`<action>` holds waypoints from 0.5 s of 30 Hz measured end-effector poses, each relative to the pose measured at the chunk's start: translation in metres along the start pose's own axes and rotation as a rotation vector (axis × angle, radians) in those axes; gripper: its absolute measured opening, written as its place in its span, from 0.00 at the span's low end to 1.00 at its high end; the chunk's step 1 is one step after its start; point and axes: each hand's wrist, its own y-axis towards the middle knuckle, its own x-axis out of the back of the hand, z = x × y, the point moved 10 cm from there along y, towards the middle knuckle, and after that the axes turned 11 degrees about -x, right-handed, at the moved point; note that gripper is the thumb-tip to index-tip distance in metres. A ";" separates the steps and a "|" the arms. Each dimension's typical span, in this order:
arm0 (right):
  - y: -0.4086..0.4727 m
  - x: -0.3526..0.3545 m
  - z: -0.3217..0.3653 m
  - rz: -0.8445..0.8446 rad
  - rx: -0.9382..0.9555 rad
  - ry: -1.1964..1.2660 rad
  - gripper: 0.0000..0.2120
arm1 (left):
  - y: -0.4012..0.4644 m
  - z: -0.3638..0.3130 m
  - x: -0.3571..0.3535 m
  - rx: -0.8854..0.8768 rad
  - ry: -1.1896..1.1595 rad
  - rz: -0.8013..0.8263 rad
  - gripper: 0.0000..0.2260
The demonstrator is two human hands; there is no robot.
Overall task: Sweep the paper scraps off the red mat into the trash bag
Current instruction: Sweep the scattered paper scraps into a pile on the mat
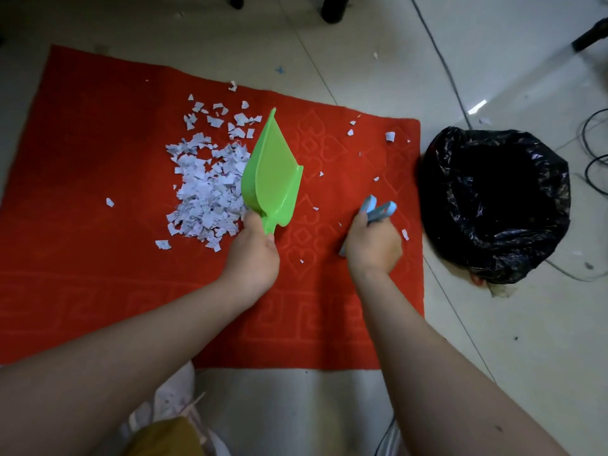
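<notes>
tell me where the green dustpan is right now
In the head view the dustpan stands tilted on the red mat near its middle, gripped by the left hand, with the scrap pile right against its left side.

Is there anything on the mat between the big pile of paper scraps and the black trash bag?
Yes. The green dustpan, held by the left hand, stands right of the pile; the right hand lies nearer the trash bag.

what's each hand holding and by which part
Left hand grips the green dustpan by its handle. Right hand grips a light blue tool around its middle; what tool it is cannot be told.
</notes>
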 end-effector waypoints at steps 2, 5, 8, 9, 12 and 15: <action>-0.010 -0.016 0.019 0.040 0.073 0.013 0.22 | 0.006 -0.003 0.004 -0.003 0.013 -0.015 0.13; -0.018 -0.026 0.039 0.089 0.166 0.043 0.18 | 0.009 0.000 0.010 0.006 0.026 -0.039 0.12; -0.006 -0.002 0.038 0.005 0.152 0.110 0.19 | 0.008 0.006 0.014 0.029 0.027 -0.046 0.11; -0.001 0.005 0.035 -0.024 0.139 0.119 0.20 | 0.008 0.007 0.016 0.032 0.025 -0.048 0.10; 0.003 0.008 0.033 -0.041 0.140 0.029 0.19 | 0.006 0.008 0.018 0.042 0.000 -0.056 0.09; -0.009 -0.017 0.043 0.029 0.190 -0.065 0.20 | 0.006 0.006 0.018 0.030 -0.009 -0.059 0.11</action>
